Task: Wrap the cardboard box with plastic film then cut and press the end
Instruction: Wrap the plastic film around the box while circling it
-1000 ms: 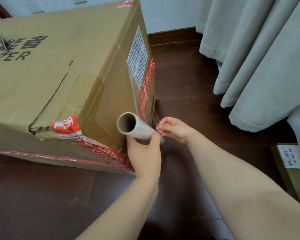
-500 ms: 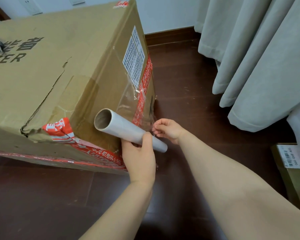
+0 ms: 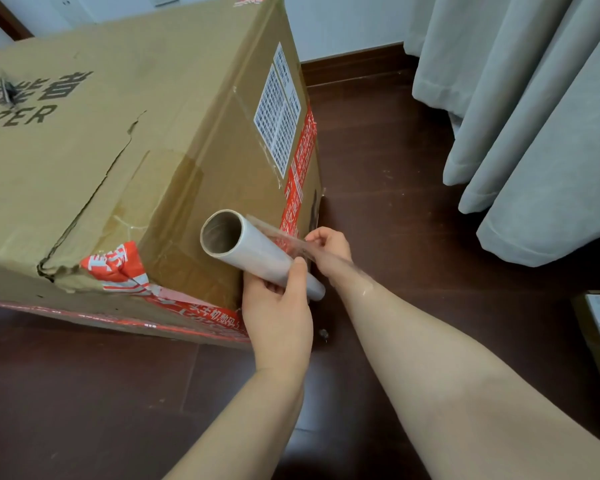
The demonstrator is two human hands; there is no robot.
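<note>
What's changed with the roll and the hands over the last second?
The left hand has tipped the film roll so its open end swings left and more of its length shows. The right hand still pinches the film end by the box corner. The box has not moved.

Your left hand (image 3: 278,313) is closed round the near end of the film roll (image 3: 257,252), thumb lying over its top. Your right hand (image 3: 328,245) sits just beyond it, fingertips pinched on the loose film edge (both forearms bare, reaching forward side by side).
</note>
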